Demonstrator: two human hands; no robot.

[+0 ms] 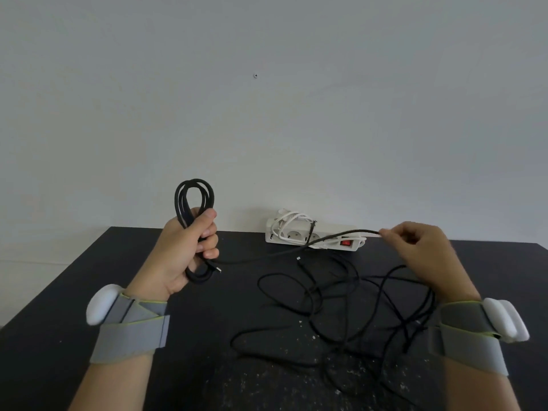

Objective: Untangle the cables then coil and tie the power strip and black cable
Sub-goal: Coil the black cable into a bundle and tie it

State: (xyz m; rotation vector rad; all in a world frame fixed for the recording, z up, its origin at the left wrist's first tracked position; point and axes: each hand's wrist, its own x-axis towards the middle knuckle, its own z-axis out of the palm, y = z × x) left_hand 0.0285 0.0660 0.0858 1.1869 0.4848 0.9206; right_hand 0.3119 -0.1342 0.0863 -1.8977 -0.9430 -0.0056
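Fingers [209, 232] of the left hand [184, 256] hide the middle of the coil, so the black cable [194, 197] shows only as loops above the fist and a bend with a plug below it. That hand clenches round the coil, left of the power strip [314, 238]. The right hand [421, 250], right of the strip, pinches the cable's running strand, which crosses in front of the strip. Nearer than the strip, loose black cable tangles on the dark table [74, 277], hard to trace. The strip's white cord [292, 218] lies bundled on top of it.
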